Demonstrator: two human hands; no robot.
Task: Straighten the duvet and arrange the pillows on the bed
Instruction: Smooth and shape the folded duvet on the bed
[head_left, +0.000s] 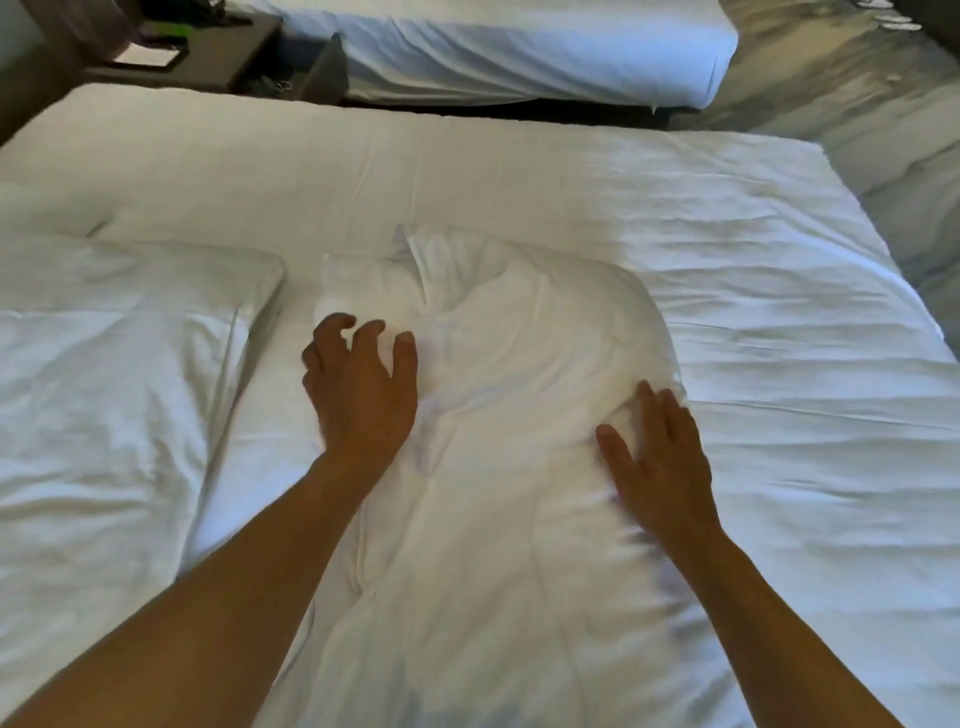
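Observation:
A crumpled white pillow (519, 353) lies in the middle of the bed, on the white duvet (753, 291). My left hand (363, 384) rests on the pillow's left part with its fingers curled and spread, holding nothing. My right hand (657, 457) lies flat against the pillow's right side, fingers apart. A second white pillow (114, 332) lies flat at the left, close to the first one. The duvet shows shallow wrinkles on the right half.
A second bed (519, 47) with white sheets stands beyond a narrow dark gap. A dark nightstand (208, 52) with papers is at the top left. Patterned carpet (831, 78) runs along the right of the bed.

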